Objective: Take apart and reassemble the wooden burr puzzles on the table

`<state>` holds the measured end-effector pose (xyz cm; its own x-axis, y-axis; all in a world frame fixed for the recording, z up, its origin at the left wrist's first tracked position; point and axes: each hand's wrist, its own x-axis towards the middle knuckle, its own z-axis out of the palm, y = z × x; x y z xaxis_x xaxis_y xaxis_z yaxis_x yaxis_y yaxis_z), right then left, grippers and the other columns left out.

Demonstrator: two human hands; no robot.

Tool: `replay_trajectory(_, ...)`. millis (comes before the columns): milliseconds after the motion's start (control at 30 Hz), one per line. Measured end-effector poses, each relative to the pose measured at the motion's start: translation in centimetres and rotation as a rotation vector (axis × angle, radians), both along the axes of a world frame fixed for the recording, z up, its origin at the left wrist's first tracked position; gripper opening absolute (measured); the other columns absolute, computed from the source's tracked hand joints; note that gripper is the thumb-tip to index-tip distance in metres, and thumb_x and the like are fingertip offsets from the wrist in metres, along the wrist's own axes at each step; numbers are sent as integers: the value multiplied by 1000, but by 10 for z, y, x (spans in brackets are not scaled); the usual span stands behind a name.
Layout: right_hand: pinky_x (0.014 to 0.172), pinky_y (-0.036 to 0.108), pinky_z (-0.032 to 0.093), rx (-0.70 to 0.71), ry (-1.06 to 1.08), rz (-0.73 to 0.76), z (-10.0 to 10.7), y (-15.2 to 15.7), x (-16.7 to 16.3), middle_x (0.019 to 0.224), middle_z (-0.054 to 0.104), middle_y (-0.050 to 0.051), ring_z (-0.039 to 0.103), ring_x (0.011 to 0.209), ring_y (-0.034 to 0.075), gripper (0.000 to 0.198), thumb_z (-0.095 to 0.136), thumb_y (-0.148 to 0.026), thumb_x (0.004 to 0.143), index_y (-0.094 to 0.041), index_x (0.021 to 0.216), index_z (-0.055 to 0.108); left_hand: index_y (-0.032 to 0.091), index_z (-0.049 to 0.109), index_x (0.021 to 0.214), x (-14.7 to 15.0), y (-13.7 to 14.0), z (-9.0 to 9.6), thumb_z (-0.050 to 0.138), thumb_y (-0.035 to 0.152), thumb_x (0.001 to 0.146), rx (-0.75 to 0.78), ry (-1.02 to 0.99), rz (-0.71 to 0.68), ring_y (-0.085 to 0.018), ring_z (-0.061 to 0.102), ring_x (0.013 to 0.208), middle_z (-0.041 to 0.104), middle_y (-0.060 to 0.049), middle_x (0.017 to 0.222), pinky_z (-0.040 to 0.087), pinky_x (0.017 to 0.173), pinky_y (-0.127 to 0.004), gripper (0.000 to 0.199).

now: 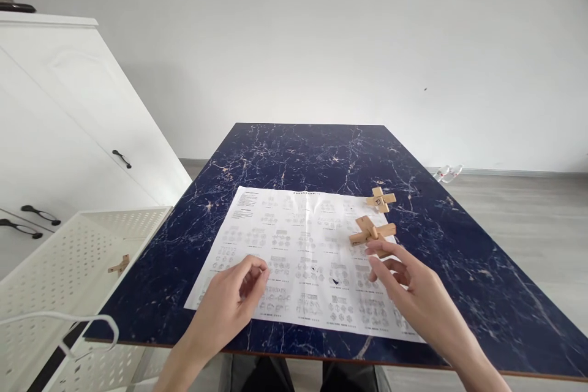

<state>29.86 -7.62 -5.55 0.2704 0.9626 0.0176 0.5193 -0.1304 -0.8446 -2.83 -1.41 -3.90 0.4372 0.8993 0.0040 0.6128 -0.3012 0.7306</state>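
Observation:
A wooden interlocking puzzle, with crossed bars, sits on the right part of a printed instruction sheet. My right hand is just in front of it, thumb and index finger apart. The index fingertip overlaps the puzzle's near end; whether it touches I cannot tell. Behind that stands a second, cross-shaped wooden puzzle with a dark mark, at the sheet's far right corner. Over the sheet's left part my left hand is curled, its thumb against the index finger, with nothing visible in it.
The sheet lies on a dark blue marbled table near its front edge. At left, a white perforated basket holds a small wooden piece; a white cable crosses it. A white cabinet stands behind the basket.

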Motion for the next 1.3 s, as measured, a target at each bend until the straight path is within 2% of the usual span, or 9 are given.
replay_trajectory(100, 56, 31, 47, -21, 69, 136, 12, 5, -11, 77, 71, 4, 64, 63, 20, 43, 53, -61, 105, -24, 121, 68, 26, 61, 109, 11, 14, 14, 52, 52, 107, 105, 13, -35, -22, 66, 88, 69, -4, 100, 56, 79, -36, 28)
replay_trajectory(167, 56, 31, 45, -32, 138, 225, 20, 15, -17, 77, 70, 3, 62, 64, 19, 42, 53, -61, 106, -25, 119, 69, 27, 58, 124, 20, 31, 23, 64, 55, 101, 138, -12, -69, -28, 66, 111, 68, -9, 125, 58, 94, -44, 37)
replay_trajectory(267, 55, 30, 44, -5, 293, 389, 27, 37, -26, 94, 74, 7, 64, 67, 18, 42, 50, -60, 108, -23, 111, 71, 32, 41, 153, 35, 63, 29, 86, 61, 81, 71, -56, -211, -37, 60, 134, 49, -15, 159, 56, 105, -54, 89)
replay_trajectory(333, 57, 30, 45, 29, 360, 496, 28, 52, -31, 102, 73, 8, 64, 67, 15, 42, 48, -57, 110, -22, 108, 71, 35, 33, 160, 43, 83, 28, 96, 59, 68, 0, -80, -370, -42, 51, 146, 40, -16, 167, 51, 112, -59, 115)
replay_trajectory(433, 57, 29, 46, 40, 433, 614, 26, 71, -35, 96, 70, 5, 60, 63, 13, 37, 49, -53, 111, -22, 114, 70, 37, 35, 161, 49, 106, 20, 101, 53, 62, -79, -150, -500, -43, 48, 150, 47, -15, 164, 46, 117, -62, 120)
replay_trajectory(567, 54, 28, 42, 23, 545, 684, 15, 85, -39, 94, 65, 2, 54, 58, 10, 34, 51, -52, 111, -23, 120, 64, 36, 52, 152, 48, 117, 6, 100, 49, 65, -102, -242, -473, -40, 56, 144, 57, -11, 156, 45, 119, -61, 100)
replay_trajectory(767, 53, 27, 36, 1, 617, 597, 0, 88, -44, 75, 59, -6, 46, 55, 10, 31, 58, -54, 108, -25, 118, 49, 35, 53, 153, 53, 111, -3, 101, 52, 63, -30, -281, -448, -38, 62, 136, 62, -10, 148, 50, 114, -58, 103)
replay_trajectory(1067, 61, 31, 46, 3, 683, 400, -8, 88, -44, 76, 68, -2, 56, 59, 13, 40, 68, -59, 100, -24, 115, 57, 32, 52, 146, 61, 107, -10, 99, 56, 64, 149, -232, -431, -34, 66, 121, 64, -9, 136, 55, 104, -54, 97)
replay_trajectory(1300, 62, 32, 47, 36, 748, 492, -3, 90, -39, 78, 69, 0, 57, 59, 13, 36, 68, -56, 102, -22, 111, 63, 31, 53, 142, 59, 107, -10, 99, 57, 63, 218, -315, -425, -33, 67, 117, 64, -9, 132, 56, 102, -54, 95)
